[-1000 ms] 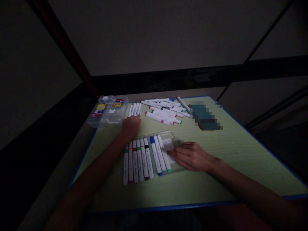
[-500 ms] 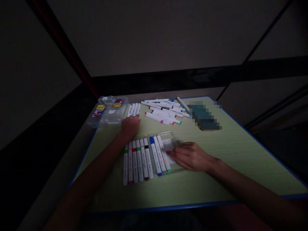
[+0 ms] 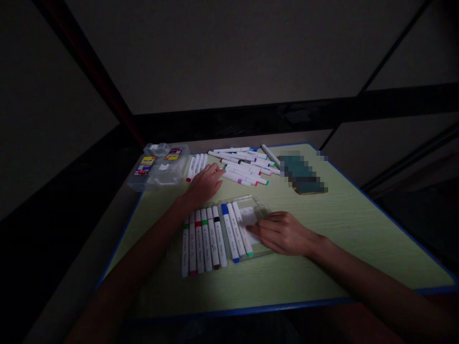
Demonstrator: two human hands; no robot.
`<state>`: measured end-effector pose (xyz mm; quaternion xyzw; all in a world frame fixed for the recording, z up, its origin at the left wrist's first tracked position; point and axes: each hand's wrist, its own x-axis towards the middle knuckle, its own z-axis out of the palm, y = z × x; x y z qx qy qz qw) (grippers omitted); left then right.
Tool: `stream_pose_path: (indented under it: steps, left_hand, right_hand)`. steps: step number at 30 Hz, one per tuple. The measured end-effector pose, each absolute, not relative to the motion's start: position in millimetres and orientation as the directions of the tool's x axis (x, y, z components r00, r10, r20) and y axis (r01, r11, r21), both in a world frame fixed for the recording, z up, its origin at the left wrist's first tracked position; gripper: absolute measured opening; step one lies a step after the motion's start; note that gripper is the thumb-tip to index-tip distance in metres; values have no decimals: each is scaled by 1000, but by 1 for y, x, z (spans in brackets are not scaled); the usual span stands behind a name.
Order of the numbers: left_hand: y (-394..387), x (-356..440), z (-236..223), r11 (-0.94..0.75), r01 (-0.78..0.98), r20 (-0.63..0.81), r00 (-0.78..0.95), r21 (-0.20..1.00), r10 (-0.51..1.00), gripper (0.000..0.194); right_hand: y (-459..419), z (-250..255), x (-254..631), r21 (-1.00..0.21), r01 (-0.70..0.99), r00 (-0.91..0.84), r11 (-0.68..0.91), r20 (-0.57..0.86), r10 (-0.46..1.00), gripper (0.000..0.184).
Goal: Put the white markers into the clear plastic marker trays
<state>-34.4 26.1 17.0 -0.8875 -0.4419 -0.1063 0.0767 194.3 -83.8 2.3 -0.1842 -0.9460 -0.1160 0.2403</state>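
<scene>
My left hand (image 3: 207,183) reaches over the table with its fingers stretched out. Its fingertips touch the near-left end of a loose pile of white markers (image 3: 247,168). A short row of white markers (image 3: 197,165) lies just left of that hand. My right hand (image 3: 285,233) has its fingers closed at the right side of a clear plastic marker case (image 3: 234,203), which lies open and flat. In the case's left half several markers (image 3: 206,243) lie side by side; its right half holds three, one a blue-capped marker (image 3: 229,234). A white paper label (image 3: 249,217) shows beside them.
Two clear plastic boxes (image 3: 167,177) with coloured labels stand at the table's far left corner. A pixelated dark green object (image 3: 303,172) lies right of the pile. The table (image 3: 344,215) has a blue edge, and a panelled wall rises behind it.
My left hand has moved right, from the short row of white markers to the near-left end of the loose pile. My right hand has stayed at the case.
</scene>
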Motion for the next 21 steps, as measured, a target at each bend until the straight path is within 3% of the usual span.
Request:
stream_pose_path:
  steps: [11,21]
  left_hand:
    - [32,-34,2,-675,736,152,673,-47,724,39]
    - [38,-33,-4,-721,690,212,715,-60,666,32]
  right_hand:
    - [-84,2,194,122,402,-822,908,485,299,27]
    - [-84,3,193,121,404,-822,907,484,301,27]
